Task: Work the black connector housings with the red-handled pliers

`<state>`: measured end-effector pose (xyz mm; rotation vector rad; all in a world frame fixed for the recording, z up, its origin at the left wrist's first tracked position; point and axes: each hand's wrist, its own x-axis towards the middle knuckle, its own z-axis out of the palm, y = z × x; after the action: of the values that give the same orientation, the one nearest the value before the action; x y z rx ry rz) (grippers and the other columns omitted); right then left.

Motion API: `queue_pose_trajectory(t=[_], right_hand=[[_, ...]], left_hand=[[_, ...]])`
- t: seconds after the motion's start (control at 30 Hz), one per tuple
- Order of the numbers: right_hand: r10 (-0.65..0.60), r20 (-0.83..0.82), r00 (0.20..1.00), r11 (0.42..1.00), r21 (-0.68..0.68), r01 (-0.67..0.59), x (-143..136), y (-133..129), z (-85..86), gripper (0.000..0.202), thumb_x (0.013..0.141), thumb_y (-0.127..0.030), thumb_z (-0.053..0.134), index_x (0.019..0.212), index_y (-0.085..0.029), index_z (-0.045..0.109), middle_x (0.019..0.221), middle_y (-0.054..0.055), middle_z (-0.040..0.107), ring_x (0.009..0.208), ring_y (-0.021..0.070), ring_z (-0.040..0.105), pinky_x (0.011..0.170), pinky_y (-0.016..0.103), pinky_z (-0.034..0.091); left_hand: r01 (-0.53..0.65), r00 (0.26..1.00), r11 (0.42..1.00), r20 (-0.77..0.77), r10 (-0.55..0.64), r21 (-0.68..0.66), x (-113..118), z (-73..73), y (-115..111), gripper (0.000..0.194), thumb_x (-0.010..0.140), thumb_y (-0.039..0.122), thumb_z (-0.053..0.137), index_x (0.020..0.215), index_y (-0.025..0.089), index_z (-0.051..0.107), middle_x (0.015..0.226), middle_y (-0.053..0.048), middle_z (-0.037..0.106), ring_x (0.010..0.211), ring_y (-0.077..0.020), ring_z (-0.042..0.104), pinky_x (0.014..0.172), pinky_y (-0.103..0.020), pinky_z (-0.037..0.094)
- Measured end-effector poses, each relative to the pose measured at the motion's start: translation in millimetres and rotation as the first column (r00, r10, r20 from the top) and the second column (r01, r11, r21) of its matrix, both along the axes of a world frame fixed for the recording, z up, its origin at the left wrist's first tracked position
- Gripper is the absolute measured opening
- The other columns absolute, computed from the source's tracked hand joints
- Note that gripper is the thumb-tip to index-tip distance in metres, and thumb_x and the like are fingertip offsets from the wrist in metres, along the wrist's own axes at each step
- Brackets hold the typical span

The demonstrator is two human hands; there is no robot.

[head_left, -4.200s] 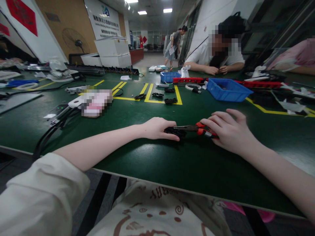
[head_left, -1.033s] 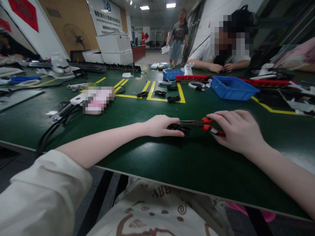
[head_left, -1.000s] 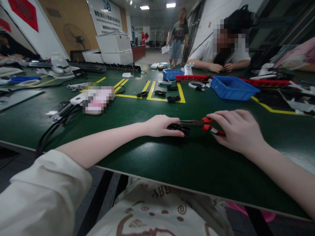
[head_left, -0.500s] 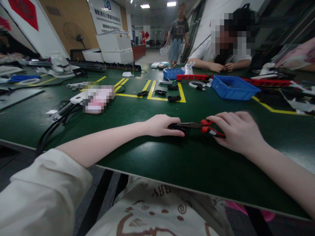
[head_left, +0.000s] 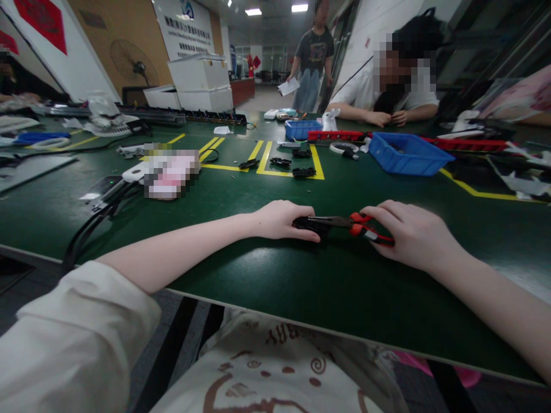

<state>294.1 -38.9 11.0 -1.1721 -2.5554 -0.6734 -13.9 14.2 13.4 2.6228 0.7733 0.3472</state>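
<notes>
Between the thumb and fingers of my left hand (head_left: pixel 282 220) is a small black part (head_left: pixel 306 223), held just above or on the green table (head_left: pixel 258 269). My right hand (head_left: pixel 408 232) grips the red and black handles of the pliers (head_left: pixel 359 223). The jaws of the pliers reach left to the black part and touch or overlap it; the exact contact is too dark to tell. Several similar black parts (head_left: pixel 303 172) lie beyond my hands, in and beside a yellow-taped rectangle.
A blue bin (head_left: pixel 408 155) stands at the back right, near red strips (head_left: pixel 336 136). A pink phone-like object (head_left: pixel 172 175) and black cables (head_left: pixel 92 221) lie at the left. Across the table a person in a white shirt (head_left: pixel 344 94) leans over; another person stands farther back.
My hands have stayed nearly in place, with the black part and pliers shifted very slightly. The standing person in the background has moved a little and raised the paper.
</notes>
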Motion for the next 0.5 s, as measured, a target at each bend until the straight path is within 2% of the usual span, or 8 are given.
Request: queue_pose_trajectory(t=[0.13,0.37,0.5], right_hand=[[0.026,-0.042,0.999,0.998,-0.048,-0.028,0.8,0.6,-0.2,0.033,0.095,-0.033,0.050,0.124,-0.023,0.064,0.105,0.014,0.070,0.081,0.0269,0.066,0.066,0.040,0.049],[0.047,-0.033,0.998,0.999,-0.020,-0.048,3.4,3.9,-2.2,0.033,0.096,-0.036,0.051,0.123,-0.024,0.064,0.104,0.012,0.070,0.078,0.0244,0.067,0.063,0.037,0.049],[0.029,-0.020,0.999,0.999,0.014,-0.029,0.5,3.1,-0.6,0.034,0.095,-0.035,0.052,0.124,-0.023,0.064,0.106,0.013,0.070,0.081,0.0272,0.066,0.068,0.040,0.050]], left_hand=[[-0.007,1.000,0.999,-0.007,0.007,0.046,0.9,-2.1,-0.5,0.043,0.089,0.059,0.071,0.100,0.019,0.063,0.081,0.000,0.066,0.070,-0.0155,0.058,0.062,-0.024,0.032],[0.025,0.998,0.997,0.058,-0.029,0.073,0.0,-4.1,-0.6,0.039,0.088,0.055,0.074,0.098,0.018,0.065,0.097,-0.003,0.068,0.085,-0.0184,0.064,0.069,-0.026,0.038],[0.067,0.990,0.995,0.116,-0.074,0.071,-1.9,-5.3,-0.6,0.037,0.089,0.051,0.074,0.107,0.019,0.069,0.110,-0.005,0.066,0.095,-0.0194,0.065,0.076,-0.027,0.044]])
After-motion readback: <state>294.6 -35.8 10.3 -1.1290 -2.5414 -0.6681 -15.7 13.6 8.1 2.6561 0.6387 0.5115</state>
